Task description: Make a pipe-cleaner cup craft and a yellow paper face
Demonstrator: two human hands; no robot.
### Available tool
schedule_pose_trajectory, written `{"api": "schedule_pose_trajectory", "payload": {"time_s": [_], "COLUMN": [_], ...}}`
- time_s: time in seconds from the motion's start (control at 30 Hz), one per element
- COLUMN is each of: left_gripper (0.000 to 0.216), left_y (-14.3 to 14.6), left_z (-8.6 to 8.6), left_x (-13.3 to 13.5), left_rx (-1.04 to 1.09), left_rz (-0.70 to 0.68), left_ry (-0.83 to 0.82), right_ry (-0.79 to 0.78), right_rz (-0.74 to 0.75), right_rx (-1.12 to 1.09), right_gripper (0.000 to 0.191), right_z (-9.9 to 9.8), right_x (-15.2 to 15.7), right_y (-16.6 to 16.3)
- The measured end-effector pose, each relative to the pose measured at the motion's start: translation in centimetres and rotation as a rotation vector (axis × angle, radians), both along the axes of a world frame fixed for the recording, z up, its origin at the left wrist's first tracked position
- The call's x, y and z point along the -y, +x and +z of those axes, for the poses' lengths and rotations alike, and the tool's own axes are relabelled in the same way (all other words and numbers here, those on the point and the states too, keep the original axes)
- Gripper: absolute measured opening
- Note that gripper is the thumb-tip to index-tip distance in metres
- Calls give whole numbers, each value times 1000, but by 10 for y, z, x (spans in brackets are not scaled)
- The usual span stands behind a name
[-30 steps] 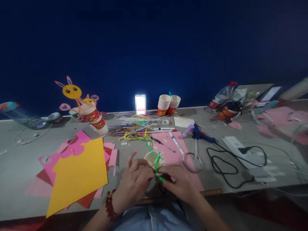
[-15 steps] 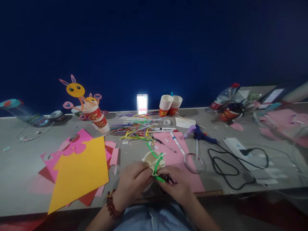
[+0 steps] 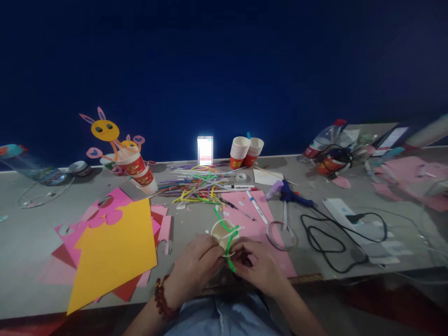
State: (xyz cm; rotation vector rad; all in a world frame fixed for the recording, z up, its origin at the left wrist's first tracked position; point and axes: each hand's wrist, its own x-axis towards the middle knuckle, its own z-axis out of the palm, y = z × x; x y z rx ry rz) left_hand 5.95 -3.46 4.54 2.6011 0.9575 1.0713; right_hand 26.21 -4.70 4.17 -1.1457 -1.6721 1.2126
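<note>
Cup: just in from the middle of the near edge of the table, the paper cup sits between both hands, its mouth turned up to the head camera
Green stem: the green stem crosses the cup's mouth, one end out past the far rim, the other hanging over the near rim
White stick: the white stick lies slantwise across the mouth, touching the green stem
Left hand: the left hand, wearing a bracelet, has its grip closed on the cup's near-left rim
Right hand: the right hand bends its fingers at the near-right rim, beside the green stem; cannot tell whether its grip closes on cup or stem
Pink sheet: the pink sheet reaches the near edge, right of the cup
Yellow sheet: the yellow sheet tops other paper toward the near left corner
Stem pile: loose coloured stems lie toward the middle of the far edge
Cup stacks: two leaning stacks stand by the far edge
</note>
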Motion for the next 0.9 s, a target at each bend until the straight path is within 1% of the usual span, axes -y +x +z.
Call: {"api": "schedule_pose_trajectory", "payload": {"time_s": [0.1,0.2,0.3,0.4,0.47,0.5,0.53,0.57,0.6,0.63,0.67,0.7,0.73,0.8,0.9], "left_gripper": [14,13,13,16,17,17,17,17,17,17,16,16,16,15,16], "left_y": [1,1,1,1,2,2,2,2,2,1,1,1,1,1,2], "left_z": [-4,-3,1,5,5,5,5,4,3,2,1,0,-1,-3,-3], "left_x": [0,1,1,1,0,0,0,0,-1,-1,-1,-1,-1,-1,0], "left_rx": [11,13,7,10,16,15,14,13,12,11,10,9,8,12,26], "left_rz": [-20,-27,-32,-35,-35,-35,-38,-41,-44,-48,-51,-54,-56,-53,-32], "left_ry": [-32,-49,-39,-17,1,2,0,-4,-9,-13,-17,-19,-24,-32,-14], "right_ry": [-15,3,32,86,170,229,299,378,435,465,441,414,386,319,301], "right_rz": [-3,-7,-5,15,-22,-84,-185,-315,-508,-696,-779,-791,-751,-605,-488], "right_rx": [3,12,20,22,55,89,136,195,269,365,498,642,805,1113,1170], "right_gripper": [8,8,16,26,30,30,29,24,18,19,23,26,30,40,45], "right_z": [-3,-4,-4,-1,1,2,1,0,-2,-6,-11,-17,-23,-37,-55], "right_x": [-1,-1,2,7,6,3,-2,-11,-21,-34,-48,-63,-78,-106,-135], "right_y": [2,3,1,3,16,28,45,66,90,115,141,165,186,217,235]}}
